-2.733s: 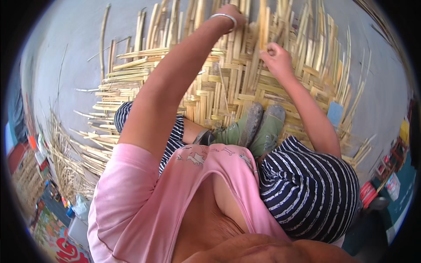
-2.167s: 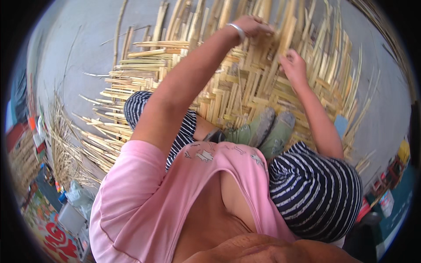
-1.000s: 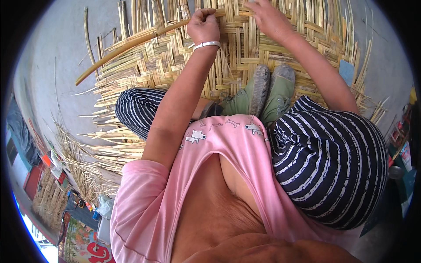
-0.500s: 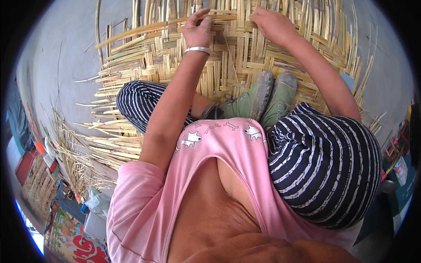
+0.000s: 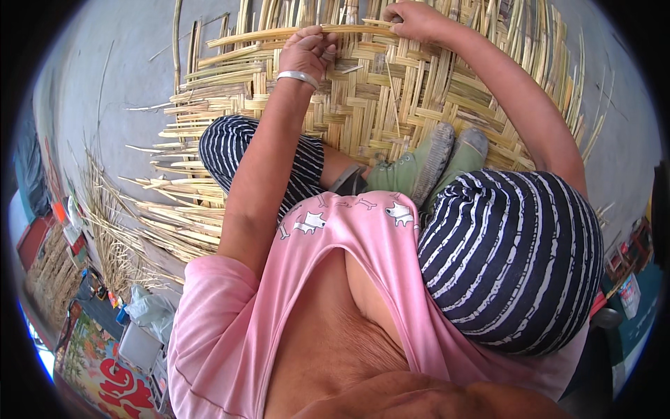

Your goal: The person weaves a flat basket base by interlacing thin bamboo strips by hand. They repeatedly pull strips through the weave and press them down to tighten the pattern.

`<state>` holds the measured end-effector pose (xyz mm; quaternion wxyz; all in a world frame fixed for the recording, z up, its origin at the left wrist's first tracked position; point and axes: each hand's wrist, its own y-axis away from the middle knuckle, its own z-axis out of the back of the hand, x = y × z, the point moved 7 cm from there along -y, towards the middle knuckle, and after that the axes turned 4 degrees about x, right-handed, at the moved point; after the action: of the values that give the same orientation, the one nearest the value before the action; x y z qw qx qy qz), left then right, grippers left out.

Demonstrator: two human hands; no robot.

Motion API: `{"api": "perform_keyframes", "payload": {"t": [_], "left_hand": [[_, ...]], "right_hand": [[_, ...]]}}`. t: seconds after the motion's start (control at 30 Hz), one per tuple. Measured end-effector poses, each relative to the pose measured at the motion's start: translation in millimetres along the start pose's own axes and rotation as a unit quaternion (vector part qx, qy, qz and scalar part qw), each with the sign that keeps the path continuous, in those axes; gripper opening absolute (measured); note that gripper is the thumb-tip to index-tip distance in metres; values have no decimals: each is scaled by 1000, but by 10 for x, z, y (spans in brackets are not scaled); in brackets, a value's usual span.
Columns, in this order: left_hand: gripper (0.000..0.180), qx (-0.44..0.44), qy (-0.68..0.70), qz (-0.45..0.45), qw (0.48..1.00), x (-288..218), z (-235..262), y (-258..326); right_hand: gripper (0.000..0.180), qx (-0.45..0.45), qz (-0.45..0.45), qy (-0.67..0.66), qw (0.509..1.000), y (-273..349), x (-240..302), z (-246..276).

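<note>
A woven mat of flat split-reed strips lies beneath my feet and stretches away from me. Near its far side, a few pale yellow reed strips run crosswise from hand to hand. My left hand, with a silver bangle at the wrist, has its fingers curled on these strips. Farther right, my right hand pinches them between thumb and fingers. Upright strips stick out of the weave around and beyond both hands. The far edge of the mat is cut off by the top of the picture.
Loose reed ends fan out along the mat's left side, with a heap of thin stalks farther left on the grey floor. My green shoes rest on the mat. A plastic bag lies at the lower left.
The crosswise strips have shifted to the right, their left end now closer to my left hand. My right hand has moved a little left and away from me. The view has shifted slightly.
</note>
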<state>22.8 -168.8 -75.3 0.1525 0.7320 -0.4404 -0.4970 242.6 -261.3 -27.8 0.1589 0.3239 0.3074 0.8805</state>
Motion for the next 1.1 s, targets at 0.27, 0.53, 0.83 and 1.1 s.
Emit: {"api": "perform_keyframes", "payload": {"t": [0.27, 0.53, 0.83, 1.1], "left_hand": [[8, 113, -47, -32, 992, -264, -259, -116], [8, 85, -215, 15, 973, -217, -258, -499], [4, 135, -248, -30, 959, -252, -536, -513], [28, 82, -557, -140, 815, -317, -712, -664]], "right_hand": [[24, 23, -14, -33, 999, -62, -46, -26], [16, 26, -63, -106, 992, 170, 146, 77], [23, -117, 78, 42, 989, 20, -163, -137], [37, -200, 6, -111, 973, 189, -276, -136]]}}
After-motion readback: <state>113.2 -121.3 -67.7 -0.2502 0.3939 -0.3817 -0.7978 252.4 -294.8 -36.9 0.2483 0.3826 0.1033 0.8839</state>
